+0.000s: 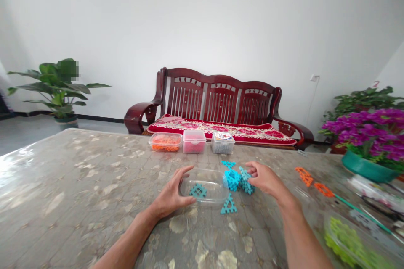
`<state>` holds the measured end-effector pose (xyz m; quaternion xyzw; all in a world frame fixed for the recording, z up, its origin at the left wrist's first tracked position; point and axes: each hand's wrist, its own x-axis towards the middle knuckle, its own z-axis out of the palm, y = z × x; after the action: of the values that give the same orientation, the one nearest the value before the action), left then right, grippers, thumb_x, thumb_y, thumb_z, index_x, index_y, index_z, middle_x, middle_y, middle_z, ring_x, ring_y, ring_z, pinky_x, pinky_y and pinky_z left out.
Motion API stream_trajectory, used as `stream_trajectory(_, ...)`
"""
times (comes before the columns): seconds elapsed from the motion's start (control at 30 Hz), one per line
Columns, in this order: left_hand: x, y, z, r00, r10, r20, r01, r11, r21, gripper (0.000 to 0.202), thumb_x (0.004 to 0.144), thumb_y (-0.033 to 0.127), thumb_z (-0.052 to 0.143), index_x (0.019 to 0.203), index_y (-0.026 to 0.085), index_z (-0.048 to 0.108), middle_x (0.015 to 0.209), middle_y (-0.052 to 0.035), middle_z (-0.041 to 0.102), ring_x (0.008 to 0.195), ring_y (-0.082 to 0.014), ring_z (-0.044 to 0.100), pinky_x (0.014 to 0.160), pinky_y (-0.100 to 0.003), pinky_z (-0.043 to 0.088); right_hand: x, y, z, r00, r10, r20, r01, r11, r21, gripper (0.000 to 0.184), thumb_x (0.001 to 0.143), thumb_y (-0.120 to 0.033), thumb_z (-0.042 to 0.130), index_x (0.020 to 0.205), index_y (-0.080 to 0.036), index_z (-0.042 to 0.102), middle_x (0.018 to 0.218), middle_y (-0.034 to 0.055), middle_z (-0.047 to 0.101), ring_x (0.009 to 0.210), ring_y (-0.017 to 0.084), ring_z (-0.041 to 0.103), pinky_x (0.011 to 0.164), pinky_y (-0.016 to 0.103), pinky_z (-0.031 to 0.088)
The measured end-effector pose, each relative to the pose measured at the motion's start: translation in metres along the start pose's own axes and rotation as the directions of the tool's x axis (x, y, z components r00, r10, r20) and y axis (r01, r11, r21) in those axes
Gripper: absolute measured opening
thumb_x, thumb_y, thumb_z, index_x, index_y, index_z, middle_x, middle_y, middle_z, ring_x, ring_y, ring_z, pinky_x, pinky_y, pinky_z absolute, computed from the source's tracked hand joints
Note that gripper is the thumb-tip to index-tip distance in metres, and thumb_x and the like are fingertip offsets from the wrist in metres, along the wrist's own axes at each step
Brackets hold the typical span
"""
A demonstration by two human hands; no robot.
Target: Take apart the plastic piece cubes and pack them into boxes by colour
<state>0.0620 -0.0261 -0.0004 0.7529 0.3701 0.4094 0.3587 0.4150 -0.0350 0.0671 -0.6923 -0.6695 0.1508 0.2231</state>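
My left hand (173, 195) grips the left side of a clear plastic box (217, 185) on the table, thumb and fingers round its rim. One teal triangular piece (198, 191) lies inside the box. My right hand (264, 178) is closed on a cluster of joined teal pieces (237, 179) just right of the box. Another teal triangle (229, 205) lies in front of the box, and a third (227, 164) behind the cluster.
Three lidded boxes stand at the far edge: orange pieces (166, 141), pink (194, 141), grey (222, 142). Orange pieces (312, 180) lie to the right, a tub of green pieces (350, 241) near right. A purple flower pot (369, 147) stands right. A wooden bench (217, 109) is behind the table.
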Motion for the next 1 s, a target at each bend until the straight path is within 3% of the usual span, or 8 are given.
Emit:
stream_trajectory(0.1,0.000,0.000,0.000,1.000,-0.003,0.004,0.003,1.000,-0.006,0.085,0.070,0.044,0.076,0.143,0.021,0.039,0.142,-0.0141,0.048,0.128,-0.0336,0.052,0.109,-0.051,0.042,-0.006,-0.003,-0.006,0.977,-0.082,0.196,0.048,0.984,0.171,0.060,0.057,-0.013,0.063,0.117,-0.017,0.065,0.097,0.0044,0.072,0.080,0.017,0.066,0.071,0.026,0.052)
stream_trajectory(0.17,0.001,0.000,0.000,1.000,0.003,0.001,-0.003,1.000,-0.003,0.085,0.070,0.044,0.076,0.143,0.021,0.040,0.141,-0.0141,0.048,0.128,-0.0338,0.053,0.109,-0.051,0.042,-0.010,-0.005,-0.010,0.955,-0.141,0.260,0.078,0.968,0.237,0.058,0.057,-0.014,0.066,0.115,-0.017,0.067,0.096,0.0032,0.072,0.081,0.017,0.065,0.073,0.027,0.053)
stream_trajectory(0.27,0.001,-0.002,0.000,1.000,0.018,-0.004,-0.018,1.000,0.015,0.083,0.070,0.046,0.076,0.142,0.022,0.042,0.141,-0.0134,0.049,0.127,-0.0345,0.053,0.108,-0.051,0.043,-0.008,-0.001,-0.011,0.978,-0.117,0.173,0.078,0.974,0.214,0.051,0.060,-0.016,0.065,0.111,-0.017,0.069,0.101,0.0056,0.073,0.089,0.020,0.067,0.081,0.031,0.054)
stream_trajectory(0.43,0.000,-0.006,-0.001,0.999,0.043,-0.002,-0.043,0.998,0.037,0.084,0.071,0.052,0.076,0.142,0.023,0.042,0.142,-0.0131,0.047,0.127,-0.0337,0.053,0.109,-0.051,0.043,0.002,0.018,-0.004,0.999,-0.015,-0.040,0.013,0.999,-0.046,0.054,0.063,-0.020,0.068,0.117,-0.021,0.067,0.118,0.0094,0.071,0.109,0.026,0.065,0.092,0.034,0.049)
stream_trajectory(0.67,0.001,-0.006,-0.001,0.996,0.085,-0.014,-0.084,0.994,0.063,0.097,0.066,0.063,0.078,0.147,0.024,0.041,0.149,-0.0149,0.042,0.136,-0.0383,0.043,0.115,-0.055,0.034,0.003,0.020,0.008,0.998,0.062,-0.017,-0.064,0.979,-0.196,0.065,0.065,-0.022,0.069,0.129,-0.023,0.059,0.120,0.0099,0.071,0.108,0.026,0.067,0.090,0.035,0.049)
stream_trajectory(0.87,0.001,-0.004,-0.001,0.996,0.085,0.012,-0.085,0.993,0.075,0.095,0.067,0.063,0.077,0.146,0.021,0.043,0.150,-0.0157,0.040,0.140,-0.0377,0.037,0.119,-0.054,0.028,0.002,0.006,0.000,0.995,0.044,-0.087,-0.053,0.992,-0.112,0.063,0.067,-0.019,0.064,0.130,-0.018,0.058,0.124,0.0133,0.068,0.111,0.027,0.066,0.094,0.037,0.049)
stream_trajectory(1.0,0.001,-0.001,-0.001,0.997,0.081,0.017,-0.082,0.993,0.081,0.091,0.067,0.057,0.079,0.144,0.021,0.045,0.149,-0.0150,0.042,0.140,-0.0369,0.038,0.118,-0.053,0.028,-0.003,-0.024,-0.004,0.985,-0.166,-0.054,0.170,0.983,0.070,0.065,0.066,-0.019,0.063,0.131,-0.018,0.058,0.127,0.0115,0.067,0.115,0.025,0.063,0.101,0.037,0.047)
